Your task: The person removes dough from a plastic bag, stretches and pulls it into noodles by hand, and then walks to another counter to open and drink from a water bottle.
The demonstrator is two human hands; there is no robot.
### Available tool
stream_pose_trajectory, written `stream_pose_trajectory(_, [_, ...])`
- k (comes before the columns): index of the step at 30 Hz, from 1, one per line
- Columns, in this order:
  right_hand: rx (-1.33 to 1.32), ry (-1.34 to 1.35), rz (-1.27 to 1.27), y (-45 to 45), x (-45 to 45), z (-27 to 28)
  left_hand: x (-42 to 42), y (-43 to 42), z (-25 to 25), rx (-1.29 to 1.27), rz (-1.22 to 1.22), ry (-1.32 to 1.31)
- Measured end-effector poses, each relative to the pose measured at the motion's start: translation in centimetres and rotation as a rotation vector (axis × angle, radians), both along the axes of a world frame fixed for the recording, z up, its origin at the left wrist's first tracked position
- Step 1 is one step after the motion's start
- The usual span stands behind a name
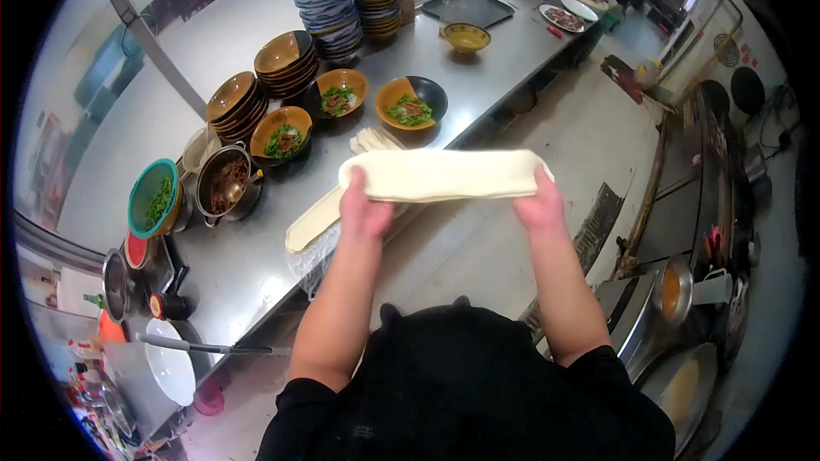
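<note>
A wide, flat strip of pale dough [448, 174] is stretched level between my two hands, in front of the counter's edge. My left hand [366, 202] grips its left end, thumb on top and fingers underneath. At the right end my right hand [540, 200] is closed on it the same way. Behind and below my left hand, another flat dough strip [313, 220] lies on the counter by clear plastic wrap [313, 259]. More folded dough [376, 140] rests just beyond the held strip.
Bowls with greens and meat [410, 103] stand on the steel counter [235, 237], near stacked bowls [328, 17]. A pot of dark meat [229, 183] and a teal basin of greens [154, 197] sit at left. A stove with a pan of orange liquid [673, 290] is at right.
</note>
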State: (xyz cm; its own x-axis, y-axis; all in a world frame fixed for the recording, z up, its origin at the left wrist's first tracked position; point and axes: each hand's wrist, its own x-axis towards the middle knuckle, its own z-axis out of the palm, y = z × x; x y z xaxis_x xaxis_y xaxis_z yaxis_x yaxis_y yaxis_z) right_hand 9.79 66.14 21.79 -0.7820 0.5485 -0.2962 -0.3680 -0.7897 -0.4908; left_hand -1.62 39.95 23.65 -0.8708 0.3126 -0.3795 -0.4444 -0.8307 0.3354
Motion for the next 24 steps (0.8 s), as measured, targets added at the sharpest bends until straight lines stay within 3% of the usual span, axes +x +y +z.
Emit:
stream_pose_trajectory(2, [-0.067, -0.105, -0.115, 3.3, 1.6, -3.5, -1.5, -2.1, -3.0, -0.109, 0.1, -0.081])
stream_pose_trajectory(4, [0.457, -0.223, -0.059, 11.9, 5.6, -12.4, -2.7, -6.1, -4.7, -0.177, 0.251, -0.157])
stream_pose_trajectory(5, [0.285, -0.21, -0.096, 15.5, 8.8, -12.8, -3.7, -9.6, -6.6, -0.227, 0.179, -0.086])
stream_pose_trajectory(6, [0.112, -0.199, -0.134, 18.0, 11.1, -13.2, -4.8, -13.6, -8.3, -0.347, 0.122, 0.119])
stream_pose_trajectory(7, [0.033, -0.241, -0.32, 18.6, 12.5, -11.8, -5.6, -16.3, -7.7, -0.389, 0.181, 0.036])
stream_pose_trajectory(8, [0.115, -0.23, -0.28, 21.5, 14.9, -13.5, -6.1, -19.4, -7.3, -0.347, 0.122, 0.04])
stream_pose_trajectory(9, [0.115, -0.229, -0.28, 21.3, 15.1, -13.2, -6.7, -20.5, -7.0, -0.4, 0.273, -0.015])
stream_pose_trajectory(13, [0.037, -0.267, -0.181, 15.2, 12.3, -11.6, -4.8, -15.3, -2.8, -0.375, 0.341, -0.228])
stream_pose_trajectory(15, [0.094, -0.318, -0.042, 12.6, 9.8, -12.3, -5.2, -14.4, -4.9, -0.273, 0.267, -0.192])
stream_pose_trajectory(17, [0.06, -0.287, 0.003, 14.1, 11.3, -13.3, -4.9, -13.7, -5.7, -0.478, 0.186, -0.075])
stream_pose_trajectory(18, [0.028, -0.257, 0.05, 15.6, 12.8, -13.4, -6.1, -18.0, -7.7, -0.543, 0.122, 0.058])
stream_pose_trajectory(19, [0.254, -0.641, -0.131, 19.5, 16.6, -12.9, -6.2, -21.9, -5.8, -0.697, 0.09, 0.164])
stream_pose_trajectory(20, [0.183, -0.325, -0.112, 24.2, 20.8, -12.8, -8.6, -28.9, -7.1, -0.697, 0.065, 0.197])
stream_pose_trajectory(21, [0.383, -0.253, -0.057, 29.8, 25.5, -13.0, -9.9, -33.8, -5.6, -0.653, 0.083, 0.132])
stream_pose_trajectory(22, [0.252, -0.361, -0.317, 29.8, 27.5, -8.4, -11.2, -37.7, -4.1, -0.641, 0.243, 0.026])
stream_pose_trajectory(23, [0.25, -0.483, -0.404, 34.7, 30.0, -9.5, -11.5, -38.2, -1.8, -0.686, 0.506, -0.049])
stream_pose_trajectory(24, [0.208, -0.502, -0.356, 34.4, 29.3, -8.9, -12.5, -40.2, -2.5, -0.625, 0.508, -0.004])
